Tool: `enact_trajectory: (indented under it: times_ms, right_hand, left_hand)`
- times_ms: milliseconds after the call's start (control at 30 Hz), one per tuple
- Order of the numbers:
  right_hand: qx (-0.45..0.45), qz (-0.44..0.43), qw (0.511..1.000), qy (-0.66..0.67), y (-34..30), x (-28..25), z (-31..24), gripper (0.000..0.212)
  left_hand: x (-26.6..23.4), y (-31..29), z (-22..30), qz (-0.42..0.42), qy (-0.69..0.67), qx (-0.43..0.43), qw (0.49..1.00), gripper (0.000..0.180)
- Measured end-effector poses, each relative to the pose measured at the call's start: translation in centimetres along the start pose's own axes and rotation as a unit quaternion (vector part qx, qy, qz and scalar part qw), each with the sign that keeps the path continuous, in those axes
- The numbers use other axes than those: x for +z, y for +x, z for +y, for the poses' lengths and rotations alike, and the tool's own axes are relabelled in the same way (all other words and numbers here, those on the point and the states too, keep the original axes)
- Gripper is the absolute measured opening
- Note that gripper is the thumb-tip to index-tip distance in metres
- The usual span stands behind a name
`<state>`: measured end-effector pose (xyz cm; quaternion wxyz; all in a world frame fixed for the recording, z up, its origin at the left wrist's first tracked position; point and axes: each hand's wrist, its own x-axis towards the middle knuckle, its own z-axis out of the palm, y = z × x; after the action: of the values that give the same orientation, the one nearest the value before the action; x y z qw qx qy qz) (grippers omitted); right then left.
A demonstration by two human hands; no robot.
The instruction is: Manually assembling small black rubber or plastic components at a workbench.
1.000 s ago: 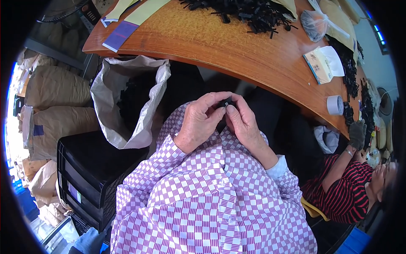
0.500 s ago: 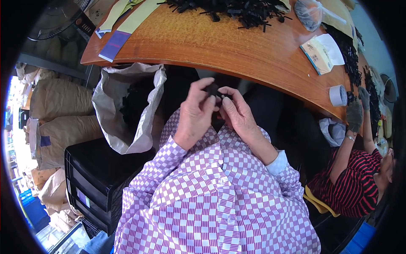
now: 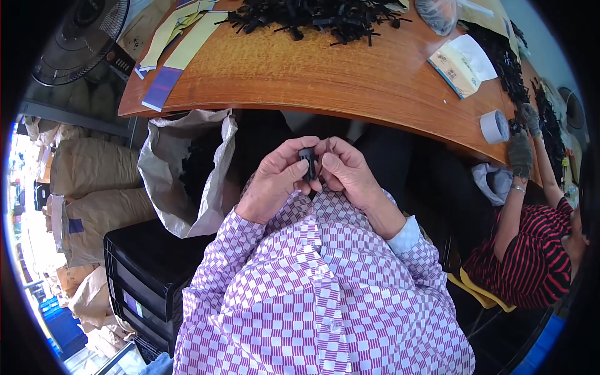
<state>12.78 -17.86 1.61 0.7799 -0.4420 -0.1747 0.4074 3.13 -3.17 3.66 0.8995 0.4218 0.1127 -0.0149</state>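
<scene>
Between my two hands, above my lap, is a small black ribbed cylindrical part. My left hand is closed round it, thumb against its side. My right hand is pinched just beside it, thumb against the fingers; what those fingertips hold, if anything, is hidden. Beyond the hands, a heap of small black parts with thin stems lies on the brown wooden table. An open whitish woven sack stands left of my hands, with dark contents inside.
Yellow-and-purple strips lie at the table's left. A tissue pack, a tape roll and a clear bag are at the right. Brown sacks and a black drawer unit stand left. A gloved co-worker is at the right.
My hands have come lower, nearer my body, and closer together. The black part, mostly hidden before, now shows upright in the left fingers. The head view has shifted slightly.
</scene>
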Motion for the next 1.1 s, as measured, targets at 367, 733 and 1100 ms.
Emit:
enact_trajectory:
  times_ms: [367, 733, 1100]
  right_hand:
    - [0.012, -0.056, 0.984, -0.169, -0.3, -0.6, 0.8, 0.014]
    - [-0.003, -0.036, 0.929, -0.368, -0.5, 1.3, 0.6, 0.024]
    - [-0.015, -0.022, 0.903, -0.428, 0.2, 2.7, 0.6, 0.012]
  left_hand:
    - [-0.3, -0.7, -0.9, -0.022, 0.275, 0.022, 0.961, 0.047]
    - [-1.1, -1.0, -0.7, 0.015, 0.392, 0.084, 0.916, 0.039]
    - [-1.0, -1.3, -1.6, 0.093, 0.465, 0.157, 0.867, 0.028]
